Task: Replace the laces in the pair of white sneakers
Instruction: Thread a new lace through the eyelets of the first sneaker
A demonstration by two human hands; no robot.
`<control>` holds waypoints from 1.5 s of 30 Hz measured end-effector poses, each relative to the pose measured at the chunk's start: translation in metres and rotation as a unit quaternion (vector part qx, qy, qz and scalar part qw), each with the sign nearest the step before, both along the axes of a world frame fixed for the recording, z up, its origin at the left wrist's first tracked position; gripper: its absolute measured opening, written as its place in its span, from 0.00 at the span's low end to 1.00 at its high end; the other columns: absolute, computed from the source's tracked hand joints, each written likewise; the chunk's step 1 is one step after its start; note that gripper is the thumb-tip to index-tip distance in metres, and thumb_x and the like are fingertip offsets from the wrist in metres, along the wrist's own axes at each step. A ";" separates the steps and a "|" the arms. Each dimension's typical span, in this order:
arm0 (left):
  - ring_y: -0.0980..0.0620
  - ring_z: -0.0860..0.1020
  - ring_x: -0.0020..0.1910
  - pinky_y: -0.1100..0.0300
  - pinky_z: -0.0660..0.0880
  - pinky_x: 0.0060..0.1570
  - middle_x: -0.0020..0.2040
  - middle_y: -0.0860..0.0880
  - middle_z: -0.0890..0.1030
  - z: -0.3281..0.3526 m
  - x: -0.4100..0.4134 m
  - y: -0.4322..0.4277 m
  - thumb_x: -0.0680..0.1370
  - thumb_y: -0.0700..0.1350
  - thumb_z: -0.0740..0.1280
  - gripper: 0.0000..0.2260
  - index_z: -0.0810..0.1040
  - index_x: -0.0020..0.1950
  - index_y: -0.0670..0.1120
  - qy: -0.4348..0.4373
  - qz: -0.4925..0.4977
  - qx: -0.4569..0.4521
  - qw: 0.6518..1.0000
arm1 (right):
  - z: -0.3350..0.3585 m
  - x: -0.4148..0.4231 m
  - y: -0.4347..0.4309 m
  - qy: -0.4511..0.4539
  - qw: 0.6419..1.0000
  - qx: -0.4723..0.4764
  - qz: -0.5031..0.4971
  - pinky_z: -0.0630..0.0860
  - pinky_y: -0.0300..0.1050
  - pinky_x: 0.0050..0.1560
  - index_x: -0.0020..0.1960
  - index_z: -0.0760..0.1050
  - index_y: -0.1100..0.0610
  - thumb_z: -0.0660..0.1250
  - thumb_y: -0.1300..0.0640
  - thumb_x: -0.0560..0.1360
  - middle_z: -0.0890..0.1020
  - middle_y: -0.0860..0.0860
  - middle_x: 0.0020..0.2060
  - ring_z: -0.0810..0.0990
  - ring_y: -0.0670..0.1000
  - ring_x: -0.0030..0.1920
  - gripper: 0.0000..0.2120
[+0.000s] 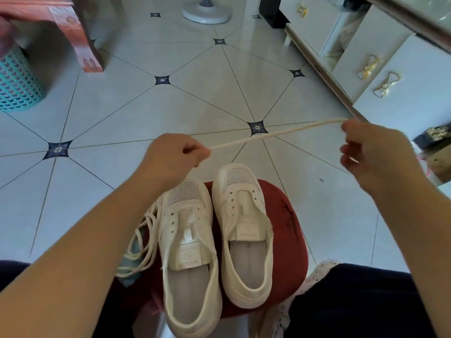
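Two white sneakers, the left sneaker [188, 242] and the right sneaker [244, 230], stand side by side on a red round stool [290, 230], toes pointing away, eyelets bare. A cream lace [273, 134] is stretched taut above them. My left hand [173, 154] pinches one end of it over the left sneaker's toe. My right hand [375, 154] holds the other end, up and to the right. A loose bundle of cream laces [141, 242] lies by the left sneaker on the stool's left side.
Tiled floor [195, 69] spreads ahead. A teal basket [17, 81] and a pink stool leg [85, 45] stand at the far left. A white fan base [206, 13] sits at the back. A white cabinet with gold bow handles [388, 84] runs along the right.
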State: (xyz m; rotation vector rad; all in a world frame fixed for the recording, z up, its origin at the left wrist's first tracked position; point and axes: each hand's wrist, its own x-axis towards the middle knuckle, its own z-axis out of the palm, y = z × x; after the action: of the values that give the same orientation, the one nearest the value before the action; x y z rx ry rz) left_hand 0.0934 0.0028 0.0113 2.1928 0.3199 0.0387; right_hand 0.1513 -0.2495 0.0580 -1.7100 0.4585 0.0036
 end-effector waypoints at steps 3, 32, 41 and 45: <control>0.57 0.73 0.32 0.64 0.71 0.35 0.33 0.54 0.77 0.002 0.001 -0.001 0.74 0.48 0.68 0.06 0.80 0.38 0.51 0.024 0.043 -0.101 0.994 | -0.009 -0.007 0.006 0.080 0.990 0.032 0.107 0.70 0.37 0.34 0.40 0.75 0.55 0.64 0.61 0.75 0.76 0.48 0.30 0.73 0.44 0.28 0.06; 0.62 0.75 0.35 0.74 0.67 0.38 0.32 0.57 0.77 0.006 -0.022 -0.036 0.77 0.42 0.61 0.11 0.78 0.54 0.56 -0.049 -0.160 0.028 0.986 | -0.034 -0.042 0.081 0.189 0.914 0.184 0.309 0.69 0.31 0.24 0.40 0.77 0.57 0.65 0.57 0.75 0.78 0.47 0.25 0.71 0.41 0.23 0.07; 0.65 0.71 0.24 0.71 0.64 0.27 0.28 0.57 0.78 0.010 -0.022 0.014 0.76 0.49 0.65 0.05 0.77 0.40 0.52 0.024 -0.003 0.011 1.000 | -0.014 -0.006 0.038 0.102 0.967 0.222 0.068 0.66 0.31 0.23 0.40 0.76 0.56 0.64 0.59 0.76 0.77 0.47 0.25 0.70 0.41 0.22 0.06; 0.64 0.70 0.22 0.71 0.67 0.28 0.24 0.57 0.76 0.015 -0.025 -0.013 0.76 0.44 0.65 0.07 0.79 0.38 0.48 0.024 -0.026 -0.121 0.992 | -0.033 -0.036 0.073 0.178 0.911 0.186 0.321 0.68 0.31 0.24 0.43 0.77 0.56 0.62 0.59 0.77 0.78 0.47 0.27 0.71 0.41 0.24 0.06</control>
State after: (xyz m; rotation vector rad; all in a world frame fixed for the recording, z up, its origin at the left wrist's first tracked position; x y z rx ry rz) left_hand 0.0685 -0.0101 0.0265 1.9634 0.2782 -0.0783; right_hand 0.1155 -0.1767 0.0249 -1.4088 0.1244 0.8420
